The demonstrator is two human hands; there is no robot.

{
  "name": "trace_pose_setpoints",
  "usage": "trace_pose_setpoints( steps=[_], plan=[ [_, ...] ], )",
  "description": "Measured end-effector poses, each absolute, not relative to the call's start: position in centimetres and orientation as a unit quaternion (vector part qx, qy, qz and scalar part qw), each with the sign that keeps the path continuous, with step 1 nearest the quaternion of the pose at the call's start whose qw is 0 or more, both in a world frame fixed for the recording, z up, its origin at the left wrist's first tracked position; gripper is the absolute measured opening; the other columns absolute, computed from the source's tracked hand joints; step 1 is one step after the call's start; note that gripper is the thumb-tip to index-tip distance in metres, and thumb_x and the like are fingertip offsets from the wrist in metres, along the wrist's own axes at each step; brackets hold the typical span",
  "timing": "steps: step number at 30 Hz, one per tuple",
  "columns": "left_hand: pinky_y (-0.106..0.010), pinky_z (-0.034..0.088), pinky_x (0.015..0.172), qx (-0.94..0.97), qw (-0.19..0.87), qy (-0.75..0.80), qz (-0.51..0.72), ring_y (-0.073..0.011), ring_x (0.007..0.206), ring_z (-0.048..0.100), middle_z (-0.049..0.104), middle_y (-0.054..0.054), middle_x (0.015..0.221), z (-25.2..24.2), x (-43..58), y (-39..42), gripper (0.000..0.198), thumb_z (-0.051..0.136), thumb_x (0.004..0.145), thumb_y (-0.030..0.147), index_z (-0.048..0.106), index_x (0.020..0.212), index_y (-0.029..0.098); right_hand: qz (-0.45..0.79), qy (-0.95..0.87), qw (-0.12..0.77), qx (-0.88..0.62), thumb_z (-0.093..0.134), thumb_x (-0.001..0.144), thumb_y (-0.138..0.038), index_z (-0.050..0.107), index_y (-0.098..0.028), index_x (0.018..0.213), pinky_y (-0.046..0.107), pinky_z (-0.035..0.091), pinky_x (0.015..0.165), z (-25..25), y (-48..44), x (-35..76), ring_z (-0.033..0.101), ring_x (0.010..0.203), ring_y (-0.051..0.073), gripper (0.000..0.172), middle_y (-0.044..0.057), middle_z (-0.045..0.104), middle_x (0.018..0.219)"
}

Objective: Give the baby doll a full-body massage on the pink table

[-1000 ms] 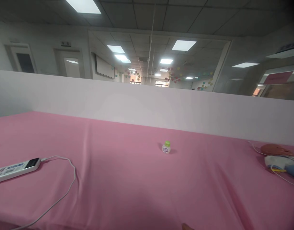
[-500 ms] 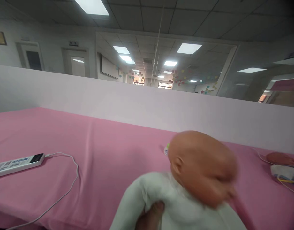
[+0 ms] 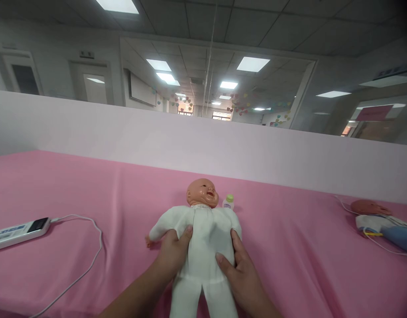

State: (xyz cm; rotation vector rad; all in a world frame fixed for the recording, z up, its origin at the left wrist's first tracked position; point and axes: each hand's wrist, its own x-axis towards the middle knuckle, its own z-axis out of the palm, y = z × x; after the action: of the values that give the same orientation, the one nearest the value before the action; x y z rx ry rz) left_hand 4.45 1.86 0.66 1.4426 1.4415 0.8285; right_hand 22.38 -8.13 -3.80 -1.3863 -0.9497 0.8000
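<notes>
A baby doll (image 3: 203,234) in a white suit lies face up on the pink tablecloth (image 3: 289,247), head toward the far partition. My left hand (image 3: 172,251) grips the doll's torso on its left side, thumb on the chest. On the other flank, my right hand (image 3: 238,265) clasps the torso with its thumb across the belly. A small white bottle with a green cap (image 3: 229,202) stands just behind the doll's shoulder.
A white power strip (image 3: 19,230) with a white cable (image 3: 90,260) lies at the left. A second doll (image 3: 378,216) with blue cloth and wires lies at the far right. A pale partition wall (image 3: 223,145) runs along the table's far edge.
The doll came up from below the view, passed close to the camera, and now lies flat on the cloth with both my hands around its torso.
</notes>
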Motion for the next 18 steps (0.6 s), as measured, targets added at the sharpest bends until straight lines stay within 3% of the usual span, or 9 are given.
trace_pose_setpoints(
  steps=[5,9,18],
  plan=[
    [-0.031,0.057,0.074,0.601,0.512,0.519,0.328,-0.0310,0.099,0.071,0.074,-0.010,0.099,1.0,4.0,4.1,0.040,0.072,0.082,0.054,0.062,0.094,0.018,0.347,-0.452,0.563,-0.598,0.071,0.086,-0.057,0.022,-0.021,0.167,0.043,0.042,0.121,-3.1,-5.6,23.2,0.036,0.155,0.029,0.100,0.010,0.033,0.169],
    [-0.026,0.054,0.064,0.636,0.518,0.496,0.285,-0.0290,0.094,0.072,0.074,-0.007,0.096,0.7,3.8,5.6,0.047,0.083,0.070,0.052,0.062,0.096,0.018,0.353,-0.476,0.533,-0.604,0.071,0.086,-0.054,0.028,-0.019,0.165,0.043,0.040,0.122,-2.7,-4.0,24.2,0.035,0.155,0.029,0.097,0.012,0.037,0.167],
    [-0.029,0.051,0.063,0.684,0.444,0.509,0.277,-0.0295,0.087,0.069,0.069,-0.006,0.087,-1.8,4.7,8.4,0.045,0.079,0.072,0.057,0.059,0.087,0.020,0.319,-0.515,0.488,-0.628,0.072,0.086,-0.043,0.040,-0.019,0.159,0.046,0.039,0.121,-3.2,-1.6,25.3,0.049,0.147,0.031,0.083,0.012,0.052,0.158]
  ],
)
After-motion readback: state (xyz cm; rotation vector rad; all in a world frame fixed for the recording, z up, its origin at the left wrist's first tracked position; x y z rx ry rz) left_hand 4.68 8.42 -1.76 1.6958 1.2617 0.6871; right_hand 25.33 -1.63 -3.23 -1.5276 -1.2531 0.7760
